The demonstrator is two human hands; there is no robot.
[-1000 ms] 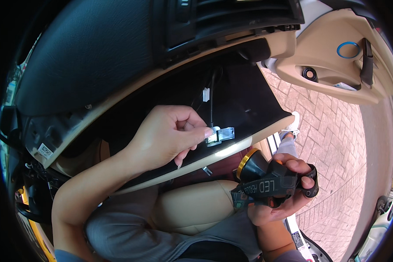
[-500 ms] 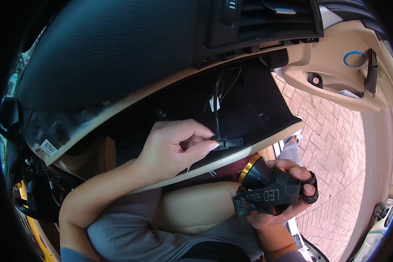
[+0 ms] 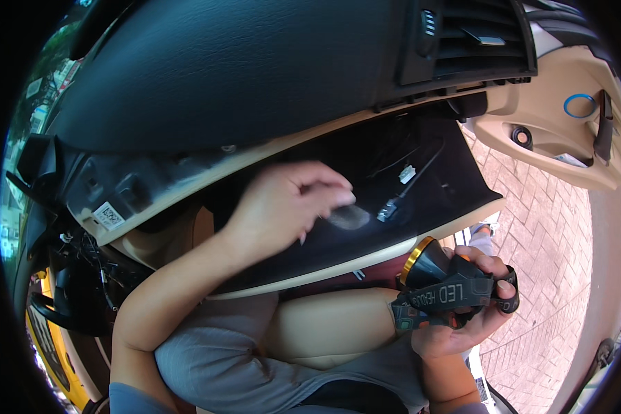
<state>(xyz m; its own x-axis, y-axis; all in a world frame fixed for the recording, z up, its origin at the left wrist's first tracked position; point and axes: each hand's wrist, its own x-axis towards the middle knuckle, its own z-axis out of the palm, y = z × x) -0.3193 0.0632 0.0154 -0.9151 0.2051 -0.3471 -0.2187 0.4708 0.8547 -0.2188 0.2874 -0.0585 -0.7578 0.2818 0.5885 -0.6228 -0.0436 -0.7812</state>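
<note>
My left hand [image 3: 283, 203] is over the open black-lined glove compartment [image 3: 421, 238], thumb and fingertips pinched together and blurred by motion. Just below the fingertips is a smeared greyish patch [image 3: 350, 217]; whether it is a thin piece in the pinch or a spot of light, I cannot tell. Right of it, apart from the hand, a thin black cable's connector [image 3: 387, 210] lies on the dark lining, near a white tag [image 3: 407, 174]. My right hand [image 3: 479, 324] is closed around a headlamp [image 3: 428, 265] with a gold-coloured rim and a dark printed strap.
Above the compartment stretches the black dashboard [image 3: 255, 76] with an air vent [image 3: 486, 41]. An open beige car door [image 3: 524, 103] stands at the right over brick paving [image 3: 531, 241]. Loose wiring [image 3: 100, 262] hangs at the left. A beige seat [image 3: 331, 324] is beneath my legs.
My left hand has let go of the cable's connector and drawn away from it; the connector now lies on the lining. The whole view has shifted slightly. My right hand keeps the headlamp.
</note>
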